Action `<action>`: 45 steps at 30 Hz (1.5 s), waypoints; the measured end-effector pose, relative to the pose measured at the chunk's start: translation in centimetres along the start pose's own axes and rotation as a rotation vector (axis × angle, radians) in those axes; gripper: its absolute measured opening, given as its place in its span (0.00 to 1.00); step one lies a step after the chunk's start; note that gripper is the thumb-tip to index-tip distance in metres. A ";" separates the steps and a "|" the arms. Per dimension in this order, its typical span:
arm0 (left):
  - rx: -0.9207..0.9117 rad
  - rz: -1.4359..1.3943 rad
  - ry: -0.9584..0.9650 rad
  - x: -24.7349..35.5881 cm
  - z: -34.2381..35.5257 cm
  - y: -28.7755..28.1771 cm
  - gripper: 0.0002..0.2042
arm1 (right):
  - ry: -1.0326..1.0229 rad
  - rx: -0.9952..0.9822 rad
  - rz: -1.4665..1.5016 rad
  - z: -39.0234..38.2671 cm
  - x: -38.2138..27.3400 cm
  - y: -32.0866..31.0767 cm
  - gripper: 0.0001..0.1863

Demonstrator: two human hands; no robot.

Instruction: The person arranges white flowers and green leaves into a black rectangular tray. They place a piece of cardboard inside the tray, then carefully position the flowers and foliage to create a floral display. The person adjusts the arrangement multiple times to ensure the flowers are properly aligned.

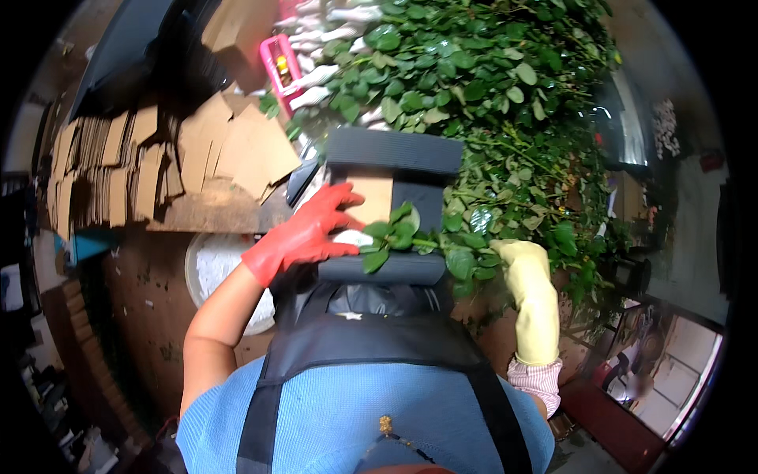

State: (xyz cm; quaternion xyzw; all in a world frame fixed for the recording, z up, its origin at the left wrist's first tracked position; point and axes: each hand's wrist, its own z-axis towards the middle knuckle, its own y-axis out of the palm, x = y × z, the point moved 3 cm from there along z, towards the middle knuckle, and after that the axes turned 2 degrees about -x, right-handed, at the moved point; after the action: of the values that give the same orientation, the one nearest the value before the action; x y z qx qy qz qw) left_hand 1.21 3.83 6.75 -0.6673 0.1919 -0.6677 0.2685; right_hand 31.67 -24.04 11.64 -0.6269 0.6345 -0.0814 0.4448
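My left hand, in a red rubber glove, spreads its fingers over the cardboard piece on a dark ridged padded fixture. Its lower fingers are beside a white bud at the end of a leafy stem, lying across the fixture. My right hand, in a long yellow glove, is closed at the stem's right end, among leaves. Its fingertips are partly hidden.
Stacked cardboard pieces and loose sheets lie on a wooden bench to the left. A pink tray, white-sleeved buds and piled leafy stems fill the back and right. A round container sits below the bench.
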 end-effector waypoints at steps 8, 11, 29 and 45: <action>-0.062 -0.027 -0.031 0.4 0.1 -0.2 0.20 | -0.543 -0.438 -0.306 3.2 1.4 -3.5 0.24; -0.080 -0.003 -0.041 1.4 0.3 -0.9 0.19 | -0.564 -0.333 -0.161 3.4 -5.9 -8.3 0.20; -0.045 -0.028 -0.132 2.0 0.5 -0.7 0.15 | -0.498 0.413 -1.220 23.2 -22.2 -1.9 0.16; -0.032 -0.029 -0.135 1.3 0.2 -0.3 0.18 | -1.859 0.695 0.100 6.0 -31.4 -3.7 0.25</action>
State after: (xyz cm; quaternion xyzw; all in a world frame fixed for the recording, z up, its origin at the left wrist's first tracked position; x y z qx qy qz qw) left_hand 1.39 3.30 7.93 -0.7176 0.1744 -0.6220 0.2605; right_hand 32.70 5.19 25.04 -0.2489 0.0000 0.2799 0.9272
